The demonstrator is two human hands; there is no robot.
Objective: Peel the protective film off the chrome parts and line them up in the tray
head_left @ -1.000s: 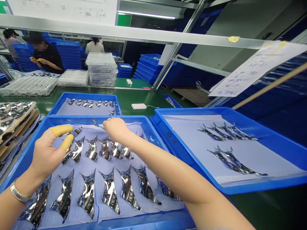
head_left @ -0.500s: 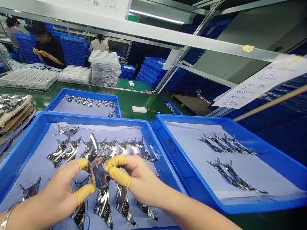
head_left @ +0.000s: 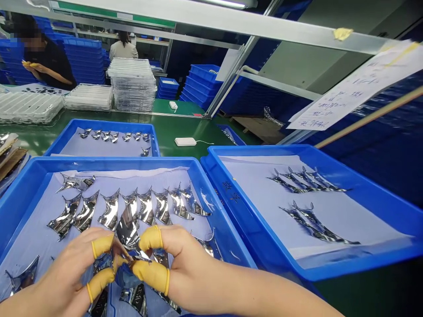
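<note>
1. Head view: the green bench (head_left: 180, 154) is carrying a blue tray (head_left: 148, 164).
2. Over the tray's near half, the left hand (head_left: 71, 268) and right hand (head_left: 188, 268) are pinching one chrome part (head_left: 128, 226), each grip narrow.
3. That part is lying between them, touching both, its long axis running toward the far edge.

Parts (head_left: 109, 209) lie in the near tray (head_left: 115, 165), left of another tray (head_left: 261, 151).

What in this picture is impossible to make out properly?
All in the head view:
Held shiny piece: lower part partly covered by left hand and right hand.
Front-row pieces: partly behind both hands.
Paper sheet: handwriting too small to read.
Brown stack: cut off by left edge.
</note>
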